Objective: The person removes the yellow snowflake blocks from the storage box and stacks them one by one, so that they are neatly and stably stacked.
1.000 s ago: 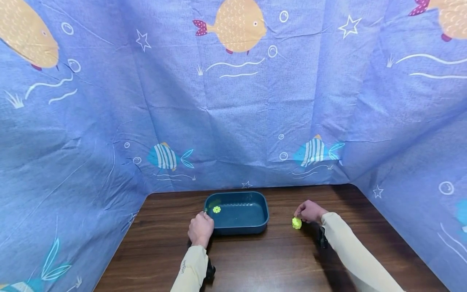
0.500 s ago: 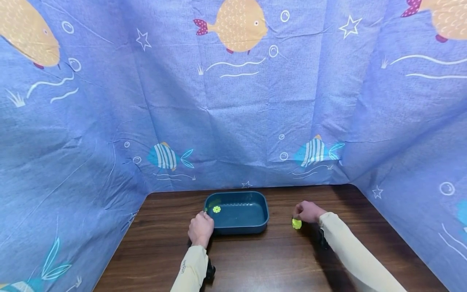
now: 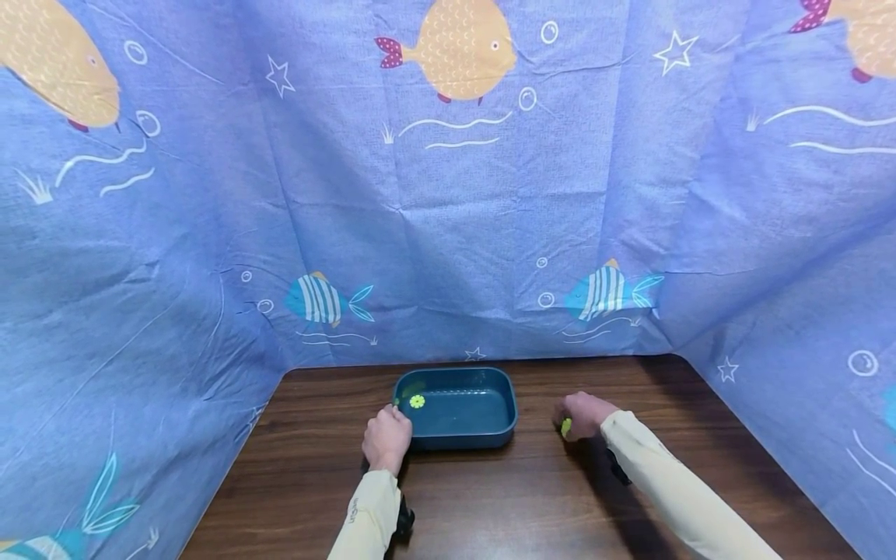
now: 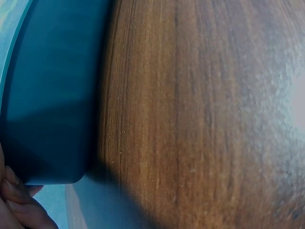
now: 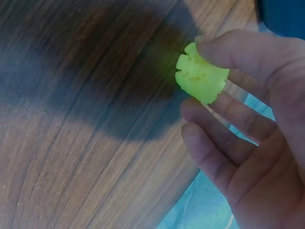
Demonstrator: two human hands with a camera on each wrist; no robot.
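Observation:
My left hand (image 3: pixel 387 437) grips the left end of a dark teal tray (image 3: pixel 458 442), its fingers (image 4: pixel 26 206) curled at the tray's corner in the left wrist view. Inside the tray, toward its left end, lies a yellow flower-shaped piece (image 3: pixel 417 401). Off to the right of the tray, my right hand (image 3: pixel 584 414) pinches a bright yellow, notched flower-shaped piece (image 5: pixel 202 76) between thumb and fingers, low over the table. The ring and little fingers of that hand curve loosely below it. Its far side is hidden by the thumb and fingers.
The brown wood-grain table (image 3: pixel 490 505) runs back to a blue curtain (image 3: pixel 455 233) printed with fish, which also hangs along both sides. Black wrist devices sit under both cream sleeves (image 3: pixel 679 482). A dark tray corner (image 5: pixel 286 16) shows in the right wrist view.
My right hand has closed over the yellow flower-shaped piece and lowered slightly; the piece, earlier seen face-on below the fingertips, now shows as a narrow sliver. My left hand has stayed on the tray.

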